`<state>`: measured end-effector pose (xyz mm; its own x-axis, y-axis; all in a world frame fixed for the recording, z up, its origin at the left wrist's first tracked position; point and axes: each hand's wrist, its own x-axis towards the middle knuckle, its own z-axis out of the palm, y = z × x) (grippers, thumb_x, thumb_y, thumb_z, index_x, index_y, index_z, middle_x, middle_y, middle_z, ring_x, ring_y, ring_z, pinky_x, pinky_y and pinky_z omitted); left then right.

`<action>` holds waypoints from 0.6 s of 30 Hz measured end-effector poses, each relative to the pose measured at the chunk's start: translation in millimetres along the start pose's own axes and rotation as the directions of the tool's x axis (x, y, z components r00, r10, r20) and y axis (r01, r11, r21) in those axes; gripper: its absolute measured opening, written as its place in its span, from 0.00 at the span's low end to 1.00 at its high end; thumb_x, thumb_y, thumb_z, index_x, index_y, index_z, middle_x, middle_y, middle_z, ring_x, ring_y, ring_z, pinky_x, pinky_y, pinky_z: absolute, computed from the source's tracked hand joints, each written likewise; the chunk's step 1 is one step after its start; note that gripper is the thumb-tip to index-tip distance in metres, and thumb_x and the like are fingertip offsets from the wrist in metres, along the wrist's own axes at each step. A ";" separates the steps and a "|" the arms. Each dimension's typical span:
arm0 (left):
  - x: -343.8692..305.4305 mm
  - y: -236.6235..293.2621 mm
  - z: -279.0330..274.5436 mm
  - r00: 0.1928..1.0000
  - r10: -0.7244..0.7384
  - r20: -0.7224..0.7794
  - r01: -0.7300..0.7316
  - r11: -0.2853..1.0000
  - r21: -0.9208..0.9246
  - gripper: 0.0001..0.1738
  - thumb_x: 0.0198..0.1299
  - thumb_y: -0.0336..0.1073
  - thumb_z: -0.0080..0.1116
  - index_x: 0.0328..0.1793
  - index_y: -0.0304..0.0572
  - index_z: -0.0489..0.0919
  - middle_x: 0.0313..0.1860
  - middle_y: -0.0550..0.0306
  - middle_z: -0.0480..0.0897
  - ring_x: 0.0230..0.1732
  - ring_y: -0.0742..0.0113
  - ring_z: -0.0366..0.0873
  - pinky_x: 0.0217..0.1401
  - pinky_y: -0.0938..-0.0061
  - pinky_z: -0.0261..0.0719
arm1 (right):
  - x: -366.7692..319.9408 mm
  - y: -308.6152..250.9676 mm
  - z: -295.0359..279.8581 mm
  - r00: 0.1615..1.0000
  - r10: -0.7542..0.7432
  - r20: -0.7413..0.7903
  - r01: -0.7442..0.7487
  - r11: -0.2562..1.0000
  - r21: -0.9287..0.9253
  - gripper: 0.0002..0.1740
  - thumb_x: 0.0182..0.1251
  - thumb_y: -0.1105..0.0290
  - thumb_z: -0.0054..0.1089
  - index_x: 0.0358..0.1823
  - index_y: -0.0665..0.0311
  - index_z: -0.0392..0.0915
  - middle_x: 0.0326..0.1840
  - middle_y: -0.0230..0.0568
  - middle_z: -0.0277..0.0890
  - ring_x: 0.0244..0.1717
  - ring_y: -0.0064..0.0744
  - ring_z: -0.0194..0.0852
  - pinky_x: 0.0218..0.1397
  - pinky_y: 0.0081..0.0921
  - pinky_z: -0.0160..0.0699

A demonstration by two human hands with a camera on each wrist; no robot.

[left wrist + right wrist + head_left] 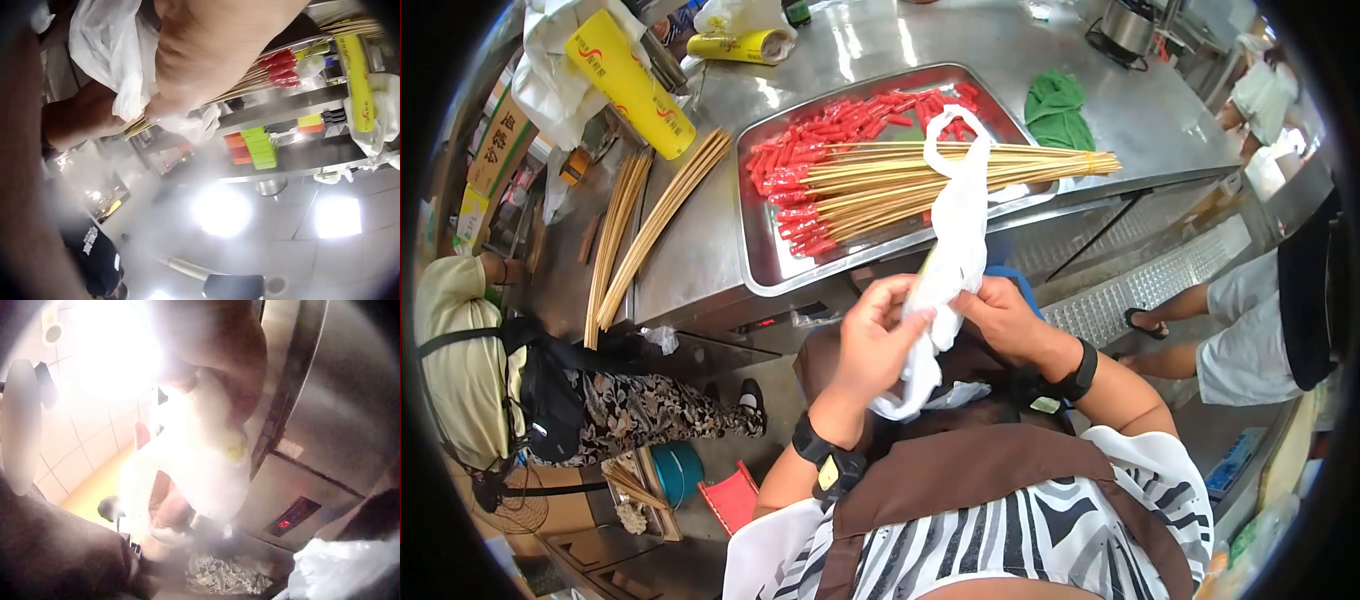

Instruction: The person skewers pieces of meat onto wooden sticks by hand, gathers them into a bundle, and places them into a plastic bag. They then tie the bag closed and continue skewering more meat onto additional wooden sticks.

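Note:
In the head view a white plastic bag (962, 215) hangs bunched lengthwise between both hands, its looped handle reaching over the tray. My left hand (880, 338) grips its lower part, thumb laid across the plastic. From the other side my right hand (1008, 318) pinches the bag near its middle. Just beyond, a metal tray (762, 275) carries skewers (880, 190) with red-coated ends, their bare sticks gathered toward the right by a yellow band (1095, 163). The left wrist view shows the crumpled bag (115, 47) against the hand; glare washes out much of the right wrist view.
Bare wooden sticks (662, 230) lie left of the tray. Behind them leans a yellow roll box (630, 85). A green cloth (1056, 110) sits right of the tray. People stand at the left (465, 345) and right (1250, 330). A red stool (730, 497) is on the floor.

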<state>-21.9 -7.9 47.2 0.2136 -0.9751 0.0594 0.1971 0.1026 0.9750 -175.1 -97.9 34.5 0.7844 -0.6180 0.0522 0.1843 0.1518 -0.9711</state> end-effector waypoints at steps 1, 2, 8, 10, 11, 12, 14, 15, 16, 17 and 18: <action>1.7 1.1 -3.5 0.999 -0.010 -0.038 0.010 1.000 -0.001 0.13 0.58 0.25 0.55 0.49 0.33 0.73 0.39 0.58 0.79 0.41 0.76 0.75 0.44 0.81 0.73 | -2.1 -3.0 -1.4 0.999 -0.025 -0.023 0.023 0.996 -0.083 0.15 0.71 0.68 0.46 0.50 0.70 0.73 0.44 0.30 0.75 0.46 0.18 0.71 0.49 0.20 0.71; 5.3 2.9 -10.1 0.997 -0.018 -0.076 0.018 1.000 0.001 0.08 0.60 0.26 0.54 0.46 0.33 0.74 0.34 0.61 0.80 0.36 0.79 0.76 0.39 0.83 0.74 | -1.8 -6.0 -4.4 1.000 -0.021 -0.024 0.018 0.996 -0.084 0.15 0.71 0.68 0.46 0.50 0.70 0.73 0.44 0.30 0.75 0.46 0.18 0.71 0.49 0.20 0.71; 1.6 7.4 -34.9 0.967 0.018 -0.254 -0.090 0.957 -0.275 0.05 0.64 0.29 0.48 0.42 0.35 0.73 0.37 0.56 0.80 0.35 0.76 0.77 0.38 0.80 0.76 | -12.7 -12.4 -36.9 0.980 -0.038 -0.194 0.051 0.997 0.064 0.14 0.69 0.70 0.47 0.51 0.70 0.72 0.46 0.33 0.76 0.47 0.19 0.71 0.51 0.19 0.69; -4.3 10.3 -34.7 0.967 0.047 -0.252 -0.146 0.909 -0.390 0.07 0.63 0.29 0.48 0.44 0.33 0.72 0.40 0.54 0.80 0.38 0.72 0.78 0.43 0.78 0.77 | -18.0 -9.1 -49.0 0.973 -0.042 -0.226 0.047 0.999 0.016 0.14 0.69 0.70 0.46 0.51 0.69 0.72 0.46 0.33 0.76 0.46 0.19 0.71 0.51 0.19 0.70; -7.5 9.6 -38.4 0.967 0.075 -0.242 -0.173 0.893 -0.416 0.10 0.62 0.29 0.49 0.48 0.31 0.70 0.42 0.52 0.79 0.41 0.69 0.79 0.47 0.76 0.78 | -20.9 -11.1 -50.3 0.965 -0.049 -0.256 0.051 0.999 0.001 0.13 0.70 0.71 0.44 0.50 0.70 0.72 0.43 0.33 0.76 0.45 0.22 0.72 0.50 0.20 0.70; -10.6 10.4 -42.1 0.967 0.072 -0.246 -0.172 0.895 -0.412 0.10 0.62 0.29 0.49 0.48 0.31 0.70 0.42 0.52 0.79 0.41 0.69 0.79 0.47 0.76 0.78 | -24.5 -13.4 -51.3 0.966 -0.046 -0.253 0.049 0.999 0.007 0.13 0.70 0.71 0.44 0.50 0.70 0.72 0.43 0.33 0.76 0.45 0.22 0.72 0.50 0.20 0.70; -10.5 14.0 -49.6 0.952 0.114 -0.285 -0.221 0.899 -0.378 0.14 0.62 0.34 0.49 0.50 0.33 0.70 0.46 0.51 0.78 0.44 0.64 0.78 0.52 0.71 0.76 | -25.7 -22.8 -53.9 0.895 -0.190 -0.404 0.150 0.980 -0.129 0.12 0.70 0.73 0.43 0.49 0.70 0.72 0.41 0.36 0.76 0.43 0.25 0.73 0.49 0.21 0.70; -9.7 26.0 -52.0 0.971 0.071 -0.229 -0.175 0.862 -0.475 0.13 0.64 0.32 0.43 0.50 0.33 0.70 0.45 0.51 0.78 0.44 0.64 0.79 0.51 0.72 0.77 | -25.6 -33.6 -42.0 0.785 -0.357 -0.507 0.202 0.920 -0.335 0.11 0.66 0.74 0.46 0.47 0.70 0.73 0.42 0.41 0.76 0.42 0.30 0.74 0.49 0.25 0.72; -8.0 26.1 -51.0 0.969 0.130 -0.212 -0.206 0.899 -0.386 0.12 0.64 0.31 0.43 0.50 0.34 0.70 0.43 0.52 0.79 0.43 0.65 0.79 0.48 0.74 0.77 | -30.0 -48.0 -32.5 0.784 -0.521 -0.338 0.271 0.776 -0.569 0.12 0.63 0.75 0.48 0.47 0.70 0.73 0.43 0.44 0.75 0.43 0.33 0.74 0.49 0.28 0.72; -6.2 30.3 -45.8 0.979 0.066 -0.194 -0.138 0.914 -0.381 0.11 0.64 0.31 0.43 0.50 0.35 0.70 0.42 0.52 0.79 0.42 0.66 0.79 0.47 0.75 0.77 | -34.3 -64.8 -23.3 0.759 -0.637 -0.135 0.338 0.562 -0.755 0.13 0.60 0.75 0.51 0.46 0.70 0.72 0.44 0.47 0.75 0.44 0.36 0.74 0.50 0.31 0.72; -4.7 37.4 -35.4 0.986 0.006 -0.166 -0.068 0.925 -0.375 0.11 0.64 0.31 0.44 0.49 0.35 0.71 0.41 0.53 0.79 0.41 0.66 0.79 0.45 0.75 0.78 | -33.6 -83.8 -10.5 0.810 -0.579 0.095 0.423 0.462 -0.779 0.17 0.55 0.74 0.55 0.47 0.71 0.72 0.46 0.51 0.73 0.47 0.43 0.73 0.51 0.35 0.71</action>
<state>18.4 7.5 75.8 0.3704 -0.9284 0.0288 0.5262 0.2353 0.8172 -223.2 -97.9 111.6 0.5850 -0.5147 0.6267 -0.0450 -0.7922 -0.6087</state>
